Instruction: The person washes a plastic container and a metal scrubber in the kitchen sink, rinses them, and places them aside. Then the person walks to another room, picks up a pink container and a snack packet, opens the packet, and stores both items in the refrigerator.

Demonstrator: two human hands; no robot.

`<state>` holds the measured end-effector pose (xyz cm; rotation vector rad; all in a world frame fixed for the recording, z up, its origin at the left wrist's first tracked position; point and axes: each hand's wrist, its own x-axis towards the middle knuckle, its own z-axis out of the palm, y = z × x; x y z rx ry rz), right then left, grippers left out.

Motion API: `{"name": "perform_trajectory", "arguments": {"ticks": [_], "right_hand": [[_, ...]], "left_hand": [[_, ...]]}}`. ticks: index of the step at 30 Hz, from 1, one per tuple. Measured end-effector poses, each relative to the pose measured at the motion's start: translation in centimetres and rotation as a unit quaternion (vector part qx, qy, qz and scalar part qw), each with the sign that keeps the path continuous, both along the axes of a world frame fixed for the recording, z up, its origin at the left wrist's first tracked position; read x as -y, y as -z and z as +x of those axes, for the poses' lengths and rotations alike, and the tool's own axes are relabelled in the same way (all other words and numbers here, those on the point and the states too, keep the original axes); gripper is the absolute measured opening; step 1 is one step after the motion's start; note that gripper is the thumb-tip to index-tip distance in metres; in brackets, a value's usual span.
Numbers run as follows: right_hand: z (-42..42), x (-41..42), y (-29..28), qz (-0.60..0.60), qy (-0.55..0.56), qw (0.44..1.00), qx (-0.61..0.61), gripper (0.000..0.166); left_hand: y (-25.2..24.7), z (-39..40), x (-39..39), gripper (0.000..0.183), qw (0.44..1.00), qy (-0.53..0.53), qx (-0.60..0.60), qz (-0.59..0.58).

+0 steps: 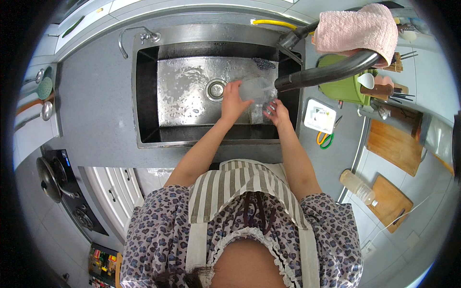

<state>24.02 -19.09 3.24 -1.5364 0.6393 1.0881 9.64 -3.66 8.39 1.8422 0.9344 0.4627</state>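
My left hand [233, 102] grips the left side of a translucent plastic container [254, 89] over the right half of the stainless-steel sink [180, 118]. The end of the black faucet spout [288, 82] is close to the container's right side, with water running from it. Just below, my right hand [279, 113] has its fingers curled around a glinting, dark meshy thing [268, 107], perhaps a wire scourer; the fingers partly hide it. Between my hands, a pale rectangular piece [256, 114] is near the sink's front wall. Its material cannot be made out.
A dark meshy pad [264, 64] lies at the sink's back right, and the drain [216, 90] is left of centre. On the right counter are a white labelled package [319, 116] and scissors [326, 139]. A pink towel [356, 32] drapes over the faucet. A small tap [138, 36] stands back left.
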Motion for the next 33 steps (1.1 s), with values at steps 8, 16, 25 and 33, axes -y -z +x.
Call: {"name": "perform_trajectory", "arguments": {"ticks": [8,16,25,33], "right_hand": [[-1.9,-4.1,-4.5,0.203,-0.117,0.940,-0.249,0.064],[-4.6,-7.1,-0.7,0.279,-0.144,0.930,-0.192,0.050],[-3.0,-9.0,-1.9,0.231,-0.009,0.966,0.121,0.064],[-1.1,-7.7,-5.8,-0.113,-0.349,0.777,0.512,0.056]], "left_hand": [[-2.2,-6.0,-1.5,0.045,0.948,0.223,-0.035,0.224],[-2.8,-8.5,-3.4,0.061,0.947,0.201,-0.064,0.241],[5.6,-5.6,-0.8,0.071,0.916,-0.083,0.066,-0.386],[6.8,0.1,1.2,0.042,0.822,-0.094,0.105,-0.552]]}}
